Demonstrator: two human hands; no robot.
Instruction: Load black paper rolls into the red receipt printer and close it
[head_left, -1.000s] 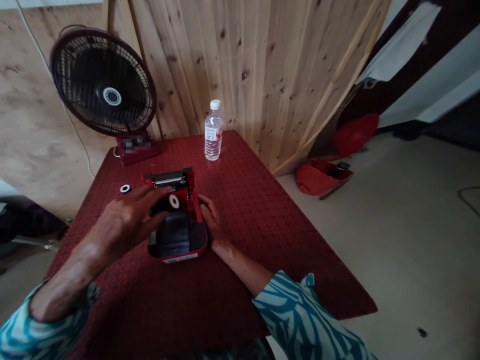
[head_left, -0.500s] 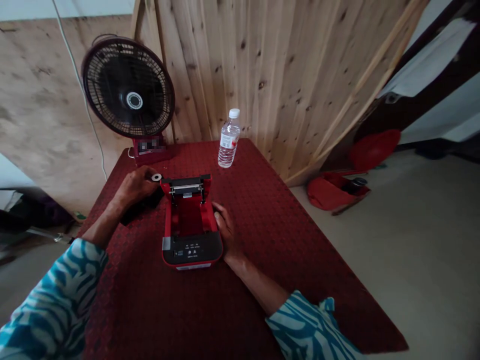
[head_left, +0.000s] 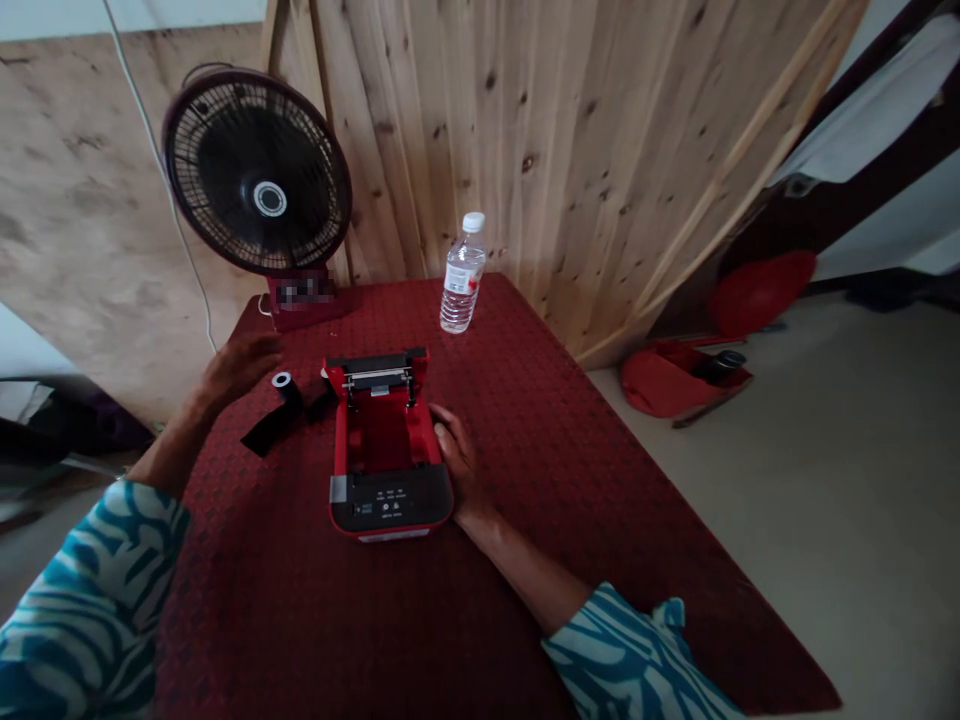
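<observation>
A dark-red table (head_left: 585,500) stands before a wall (head_left: 555,110) of knotty boards, with a smoother panel (head_left: 75,190) at left and pale floor (head_left: 840,470) at right, in dim light.

We take this for a room in a home, simply fitted out, though we cannot rule out a small workshop: knotty pine boards (head_left: 562,130) and a bare plywood panel (head_left: 67,150) line the wall, with a loose white cable (head_left: 163,165) running down it. We see a household fan (head_left: 259,170), a plastic water bottle (head_left: 460,285) and a compact red printer (head_left: 397,497) sharing one red patterned tabletop (head_left: 562,480), while a white cloth (head_left: 877,110) hangs above the plain pale floor (head_left: 847,480).
</observation>
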